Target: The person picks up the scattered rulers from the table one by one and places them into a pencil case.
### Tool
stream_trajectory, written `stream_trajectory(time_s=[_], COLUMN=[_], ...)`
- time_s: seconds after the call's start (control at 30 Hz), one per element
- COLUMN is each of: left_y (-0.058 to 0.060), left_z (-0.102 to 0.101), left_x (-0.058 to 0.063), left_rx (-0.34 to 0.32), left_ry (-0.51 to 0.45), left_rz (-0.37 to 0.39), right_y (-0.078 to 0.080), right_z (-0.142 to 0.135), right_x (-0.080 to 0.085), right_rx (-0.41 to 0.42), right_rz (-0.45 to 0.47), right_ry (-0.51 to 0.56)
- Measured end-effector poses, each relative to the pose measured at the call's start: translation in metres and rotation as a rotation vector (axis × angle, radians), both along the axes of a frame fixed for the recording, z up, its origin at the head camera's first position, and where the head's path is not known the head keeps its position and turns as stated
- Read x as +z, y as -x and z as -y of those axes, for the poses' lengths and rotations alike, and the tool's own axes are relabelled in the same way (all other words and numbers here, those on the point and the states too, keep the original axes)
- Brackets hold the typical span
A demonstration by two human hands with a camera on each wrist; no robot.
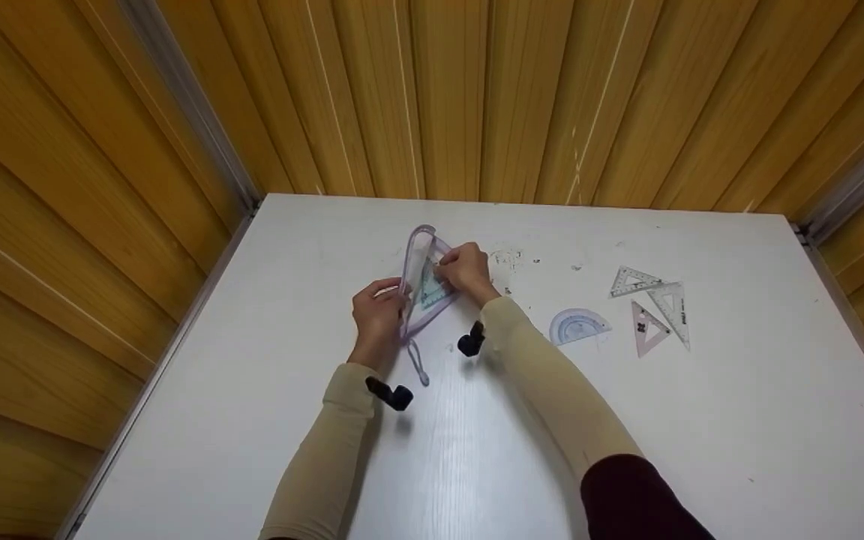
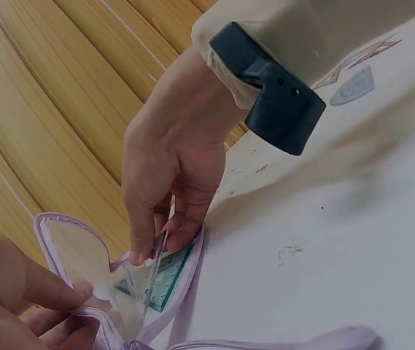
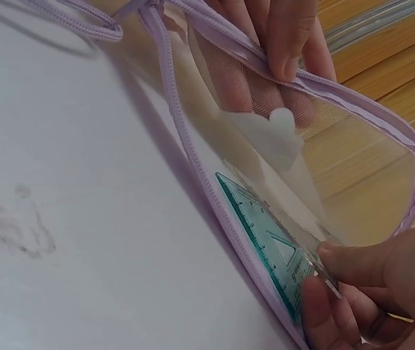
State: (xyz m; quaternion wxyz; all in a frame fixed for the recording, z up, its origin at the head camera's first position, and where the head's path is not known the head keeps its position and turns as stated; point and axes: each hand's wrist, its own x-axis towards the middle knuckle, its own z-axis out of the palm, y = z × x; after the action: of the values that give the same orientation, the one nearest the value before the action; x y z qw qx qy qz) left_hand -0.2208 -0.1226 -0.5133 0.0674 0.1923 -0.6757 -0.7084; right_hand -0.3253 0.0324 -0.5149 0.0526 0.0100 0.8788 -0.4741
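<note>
The fingers [image 3: 322,310] of the right hand [image 1: 468,271] pinch a thin clear plastic piece, while those of the left hand [image 1: 378,319] grip the rim of a pouch. Beneath everything spreads the white bench [image 1: 762,420], and the pouch [image 3: 360,164] is held up over it, between the hands, its mouth parted. The pouch is see-through mesh edged in lilac with a zip along its opening, and its length runs away from the wearer; a lilac wrist loop [image 1: 417,364] trails from the near end. To the right on the bench lie a blue protractor [image 1: 579,325] and, farther off, a cluster of two clear set squares [image 1: 618,289] and a pink one [image 1: 642,341]. Within the pouch rests a teal set square [image 3: 262,237], its graduated long edge following the zipped side, one end close beside the right fingers. The smallest thing in play is the clear piece [image 2: 151,284]: it sits in the mouth, its long axis slanting from the right fingertips down toward the loop end, alongside the teal set square. The right hand is the nearer to it; the left holds the opposite rim. It shows almost edge-on, so its full outline cannot be told; what is visible is colourless and glinting.
</note>
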Motion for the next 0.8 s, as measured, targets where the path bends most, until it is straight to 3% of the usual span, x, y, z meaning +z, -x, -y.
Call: stream_trajectory(time_s=[0.8], left_y=[0.0005], left_z=[0.0003], left_x=[-0.0006], left_rx=[-0.021], left_ry=[0.029], left_rz=[0.013], right_y=[-0.0068], right_z=[-0.0064], right_x=[-0.0005], right_rx=[0.031], right_rz=[-0.075], right_ry=[-0.015])
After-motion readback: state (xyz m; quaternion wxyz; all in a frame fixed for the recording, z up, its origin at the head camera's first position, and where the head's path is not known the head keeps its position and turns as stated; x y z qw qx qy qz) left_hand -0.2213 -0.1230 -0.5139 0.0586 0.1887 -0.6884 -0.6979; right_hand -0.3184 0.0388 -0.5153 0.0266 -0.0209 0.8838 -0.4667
